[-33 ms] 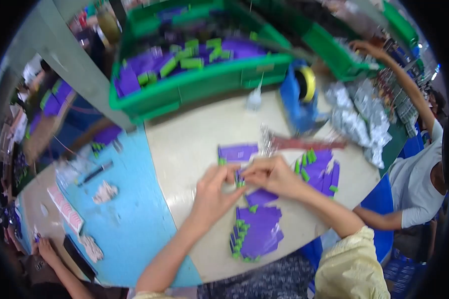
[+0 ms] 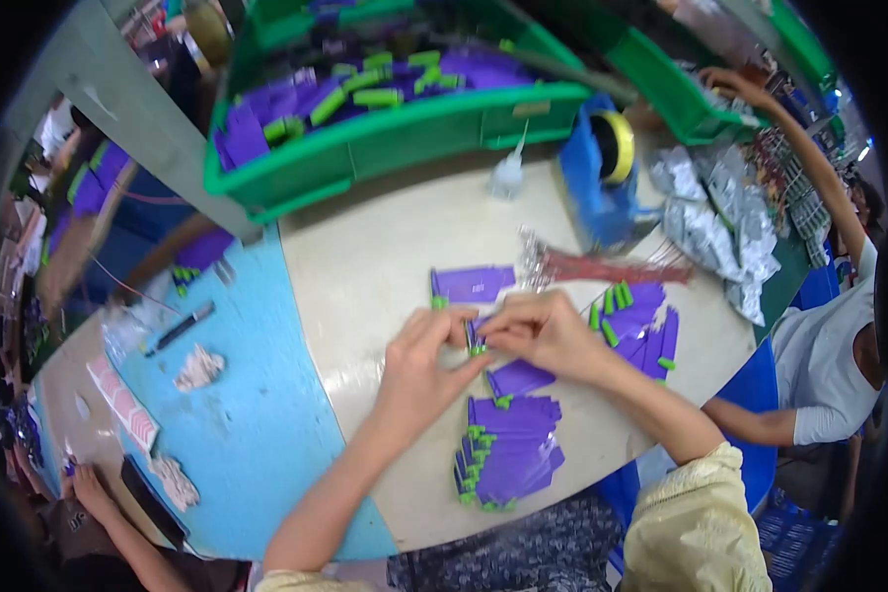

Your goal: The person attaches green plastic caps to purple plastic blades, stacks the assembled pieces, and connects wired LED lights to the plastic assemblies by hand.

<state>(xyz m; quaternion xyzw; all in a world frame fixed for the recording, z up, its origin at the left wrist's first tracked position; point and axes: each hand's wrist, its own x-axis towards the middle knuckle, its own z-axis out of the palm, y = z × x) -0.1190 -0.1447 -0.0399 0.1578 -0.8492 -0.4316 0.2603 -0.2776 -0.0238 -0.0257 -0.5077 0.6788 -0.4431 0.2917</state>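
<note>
- At the far left, a co-worker's hand (image 2: 89,490) shows near the dark fisheye rim; the small thing at its fingertips is too blurred to name.
- A patterned paper strip (image 2: 123,407), a dark pen (image 2: 180,329) and a crumpled white cloth (image 2: 199,368) lie over the left part of the bench (image 2: 365,266).
- The green bin (image 2: 395,148) stands beyond the hands, its far side cut off by the upper edge; its purple pieces overlap too much to count.
- The left hand (image 2: 426,357) comes up from the lower edge, its thumb and fingers pinched on a small purple piece (image 2: 477,335) with a green end.
- That piece is between the two hands, above the bench, mostly covered by fingers.
- A fanned stack (image 2: 513,449) of purple pieces lies below the hands, nearer the body.
- The right hand (image 2: 538,335) reaches in from the lower right, wrist bent inward, fingertips together on the same piece; the exact contact is hidden.
- Past it are a white bottle (image 2: 507,178), a blue tape dispenser (image 2: 592,178), red wires (image 2: 602,266) and a purple pile (image 2: 641,335), partly behind the right forearm.
- Silver bags (image 2: 710,212) crowd the bench's right side.
</note>
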